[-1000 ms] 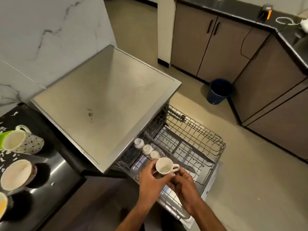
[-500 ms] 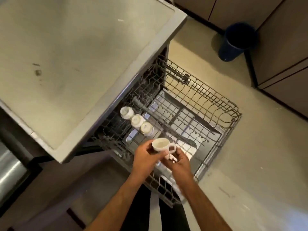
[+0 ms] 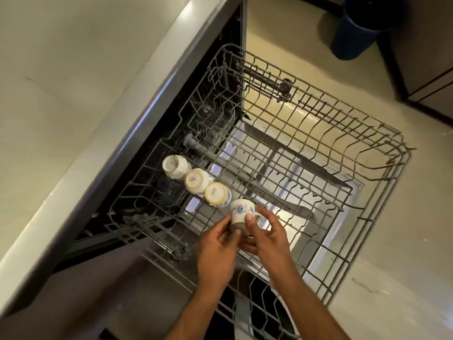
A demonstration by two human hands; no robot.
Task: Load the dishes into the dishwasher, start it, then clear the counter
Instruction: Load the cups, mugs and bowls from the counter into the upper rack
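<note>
Fingers (image 3: 249, 218) of both hands curl round a small cup (image 3: 241, 214), the left hand (image 3: 215, 251) at its side, the right hand (image 3: 268, 238) by the handle. The cup is tipped over, probably so it drains, just above the near edge of the pulled-out rack (image 3: 382, 192). Beyond it, three upturned cups (image 3: 196, 180) sit in a row. A blue bin (image 3: 355, 33) stands on the floor.
</note>
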